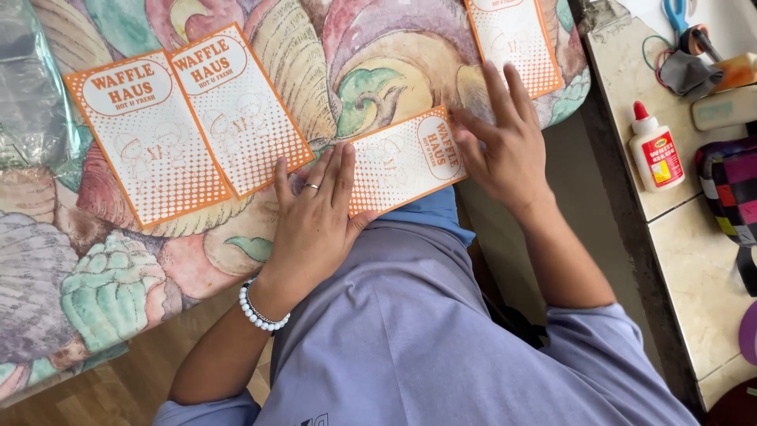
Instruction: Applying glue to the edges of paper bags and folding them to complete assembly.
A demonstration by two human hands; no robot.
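A white paper bag with orange dotted print (402, 162) lies flat on the patterned tablecloth (339, 47), near its front edge. My left hand (315, 217), with a ring and a white bead bracelet, presses flat on the bag's left end. My right hand (505, 142) lies flat with its fingers spread on the bag's right end. Two more bags of the same kind (150, 134) (236, 106) lie side by side to the left, apart from my hands. A fourth bag (516, 39) lies at the top, just beyond my right fingertips.
A pale tiled ledge (694, 260) runs along the right. On it stand a white glue bottle with a red cap (654, 150), blue-handled scissors (676, 14), a grey cloth (688, 72) and a chequered pouch (733, 189). Clear plastic (27, 87) lies at the table's left.
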